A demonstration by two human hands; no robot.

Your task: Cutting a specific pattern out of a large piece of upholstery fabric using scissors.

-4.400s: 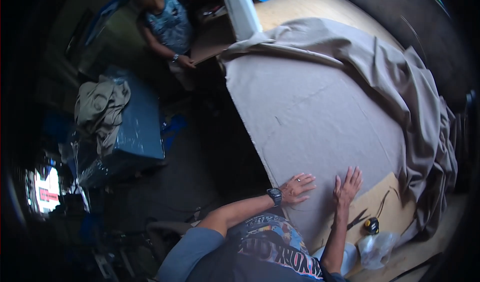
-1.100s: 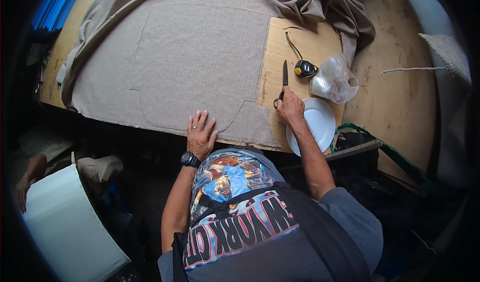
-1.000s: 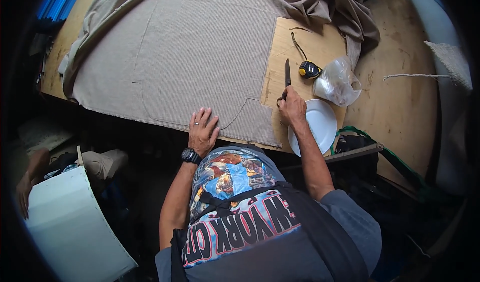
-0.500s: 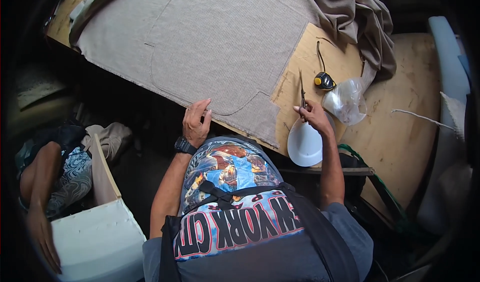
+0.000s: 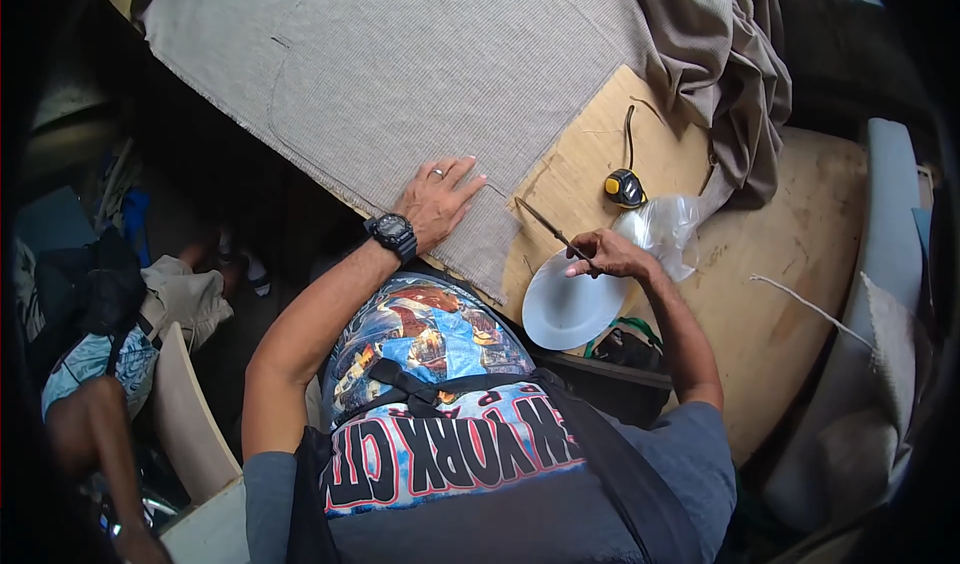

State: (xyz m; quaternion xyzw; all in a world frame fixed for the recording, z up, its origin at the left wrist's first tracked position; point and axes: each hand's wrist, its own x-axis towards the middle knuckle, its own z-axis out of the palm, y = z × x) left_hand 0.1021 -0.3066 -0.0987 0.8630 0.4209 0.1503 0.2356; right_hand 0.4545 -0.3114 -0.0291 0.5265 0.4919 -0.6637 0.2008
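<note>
Item: one taupe, finely ribbed cloth point(image 5: 430, 74), spread over the pale wooden table point(image 5: 590, 129), bunched in folds at its far right, with a thin dark line on it. Item: our left hand point(image 5: 438, 204), palm down near the cloth's close corner, fingers apart. Item: our right hand point(image 5: 612, 254), closed around the handles of one pair of dark metal scissors point(image 5: 545, 221), blades seemingly together, above a smooth white plate point(image 5: 565, 306). Nearby: one black-and-yellow tape measure point(image 5: 625, 189).

Handling note: we judge it best to press the cloth flat without dragging its ribs, keep the line in sight, and hold the points low and clear of our fingers.

Variance from half a second ago: our left hand now lies farther onto the cloth, nearer the corner; the scissors slant toward it instead of pointing away from us.
</note>
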